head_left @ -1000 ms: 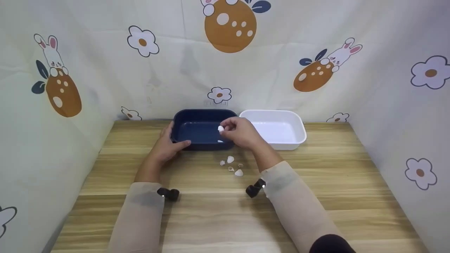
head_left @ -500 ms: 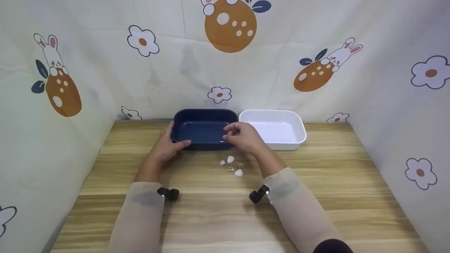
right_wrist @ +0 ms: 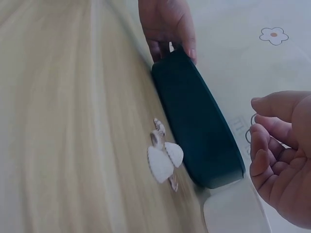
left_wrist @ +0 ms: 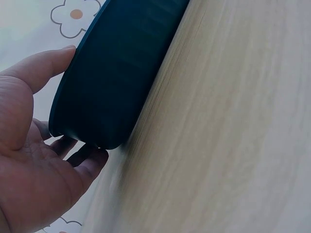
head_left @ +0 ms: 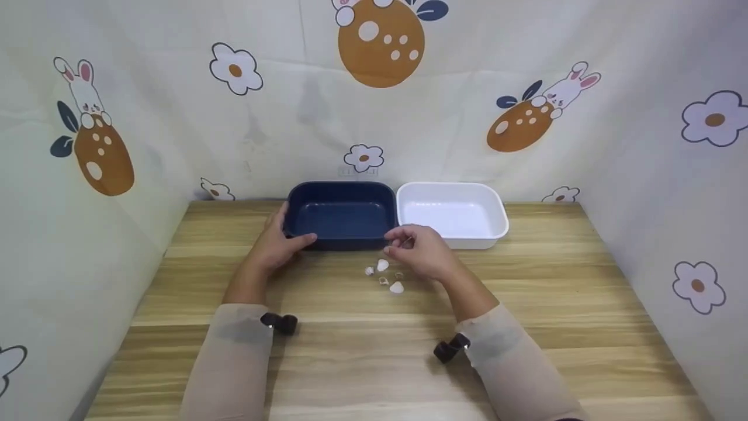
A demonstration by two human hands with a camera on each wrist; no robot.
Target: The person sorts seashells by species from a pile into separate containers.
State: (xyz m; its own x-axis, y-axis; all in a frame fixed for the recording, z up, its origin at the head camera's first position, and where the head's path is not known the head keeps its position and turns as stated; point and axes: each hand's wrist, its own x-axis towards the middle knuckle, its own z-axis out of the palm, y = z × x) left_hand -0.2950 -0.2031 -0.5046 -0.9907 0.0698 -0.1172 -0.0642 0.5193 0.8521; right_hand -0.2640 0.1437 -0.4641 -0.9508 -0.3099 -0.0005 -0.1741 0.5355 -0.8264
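Seashells [head_left: 384, 281], five in view, lie loosely grouped on the table, just in front of the right end of a navy bin [head_left: 350, 244]. Two are larger white fan shapes [right_wrist: 160, 165] with ribbed edges; the other three are smaller, partly brownish pieces, too small to make out well in the head view. Nearest to them, the right hand [head_left: 423, 252] hovers beside the group, close to where the bins meet, its thumb and forefinger parted and the other fingers loosely bent, with nothing visible between them. The left hand [head_left: 276, 241] grips the navy bin at its left end, thumb over the near rim and fingers against the end wall. To the right of the navy bin stands a white bin [head_left: 472, 242], the two side by side with rims touching or nearly so. Both sit upright at the back of the wood-grain table [head_left: 350, 362]. Pale sleeves [head_left: 231, 362] cover the forearms, each bearing a small black device [head_left: 284, 324] near the wrist. Behind and at the sides hangs cream cloth [head_left: 280, 117], printed with rabbits, orange fruit and flowers.
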